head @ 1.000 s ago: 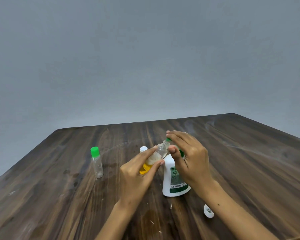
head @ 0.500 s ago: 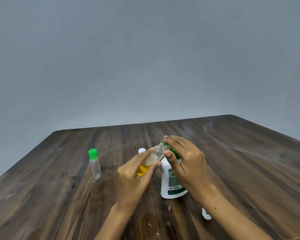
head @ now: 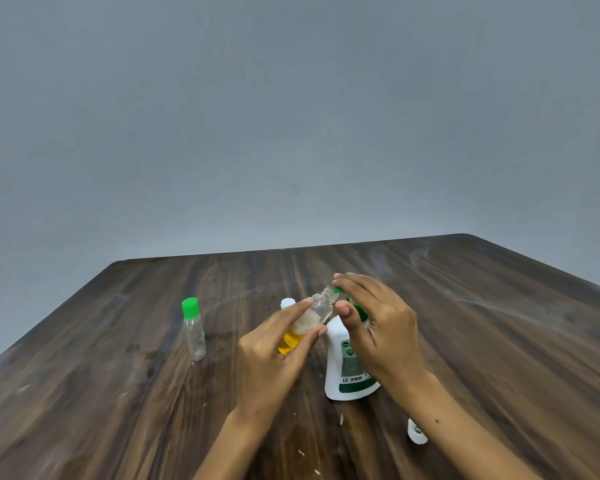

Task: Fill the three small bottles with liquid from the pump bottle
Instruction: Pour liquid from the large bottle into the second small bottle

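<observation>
**Tilted bottle at the nozzle: spills likely**

The left hand pinched the open small bottle between thumb and fingers, tilted with its neck toward 1 o'clock, against the green nozzle of the pump bottle; yellow liquid sat in its lower part; the right hand lay over the pump head, fingers stretched across the top, thumb beside the neck; a hard press could have shot liquid past the narrow mouth onto the table; a slick grip might have let the bottle slip; the capped bottle stood at 9 o'clock, well apart; a white-capped bottle showed behind the left hand; a loose cap lay at 5 o'clock
</observation>
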Tool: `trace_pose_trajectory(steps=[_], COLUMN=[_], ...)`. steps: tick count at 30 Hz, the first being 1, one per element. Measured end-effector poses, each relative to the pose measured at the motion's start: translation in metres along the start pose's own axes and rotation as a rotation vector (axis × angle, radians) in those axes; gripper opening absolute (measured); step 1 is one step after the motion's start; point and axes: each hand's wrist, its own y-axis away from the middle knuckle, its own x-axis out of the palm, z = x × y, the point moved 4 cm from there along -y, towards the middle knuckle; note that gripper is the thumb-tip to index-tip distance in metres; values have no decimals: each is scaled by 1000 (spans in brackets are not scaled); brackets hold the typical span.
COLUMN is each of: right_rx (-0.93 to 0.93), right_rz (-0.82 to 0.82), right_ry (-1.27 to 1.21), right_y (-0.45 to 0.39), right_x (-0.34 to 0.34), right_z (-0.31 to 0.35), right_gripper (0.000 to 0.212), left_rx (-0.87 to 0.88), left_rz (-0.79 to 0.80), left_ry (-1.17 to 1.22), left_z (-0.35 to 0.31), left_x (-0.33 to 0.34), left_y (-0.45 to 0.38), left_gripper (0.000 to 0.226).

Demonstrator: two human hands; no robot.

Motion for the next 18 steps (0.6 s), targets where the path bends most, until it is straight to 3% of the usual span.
trace_pose_trajectory(steps=[18], right_rx=[-62], right_rz=[4], right_ry=[73], right_y=[-2], right_x=[-1], right_z=[1], right_gripper=[67], left_rx=[4], left_rz=[3], left_ry=[-23], left_z=[0], left_x=[0], left_y=[0], left_gripper=[40])
